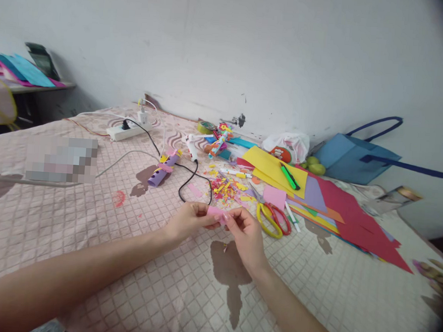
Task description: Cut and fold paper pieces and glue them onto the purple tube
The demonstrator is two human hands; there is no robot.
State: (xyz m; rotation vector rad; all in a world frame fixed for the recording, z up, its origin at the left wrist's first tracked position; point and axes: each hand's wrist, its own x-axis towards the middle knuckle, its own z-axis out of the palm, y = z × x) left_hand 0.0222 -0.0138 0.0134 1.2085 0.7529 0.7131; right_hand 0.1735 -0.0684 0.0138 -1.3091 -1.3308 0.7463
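Observation:
A small piece of pink paper (215, 211) is pinched between my two hands above the quilted tablecloth. My left hand (190, 221) is closed on its left end, thumb on top. At its right end the fingertips of my right hand (245, 231) are closed too. Just beyond my hands lies a heap of colourful paper scraps (225, 190). Scissors with red and yellow handles (273, 220) rest to the right of my right hand, beside a pink paper square (274, 196). A decorated purple paper roll (163, 169) lies past my left hand.
A white glue gun (191, 147) with a black cord stands behind the scraps. Coloured sheets (349, 210) and a green cutter (289, 177) lie on the right, before a blue bag (353, 157). A power strip (127, 130) sits at the back left, its cables crossing the table.

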